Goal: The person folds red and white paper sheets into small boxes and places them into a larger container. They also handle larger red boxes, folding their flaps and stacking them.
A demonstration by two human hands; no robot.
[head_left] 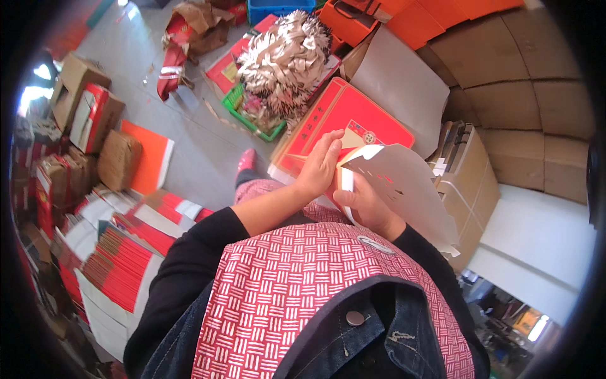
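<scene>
My right hand (372,203) grips a cut cardboard sheet (404,183), its thumb over a white flap near the left edge. The sheet stands tilted, its grey back with small cut-outs turned up and a strip of its red side showing. My left hand (320,165) lies flat against that left edge, fingers stretched out and close together. Just beyond the hands is a stack of red printed cardboard sheets (369,114) with dark and gold print. Behind it leans a large plain grey sheet (404,82).
A heap of cream paper strips (287,54) rises over a green crate (274,134). Red folded card pieces (120,265) are piled at left, near cardboard boxes (82,88). Brown cartons (511,95) form a wall at right. An orange sheet (148,158) lies on the floor.
</scene>
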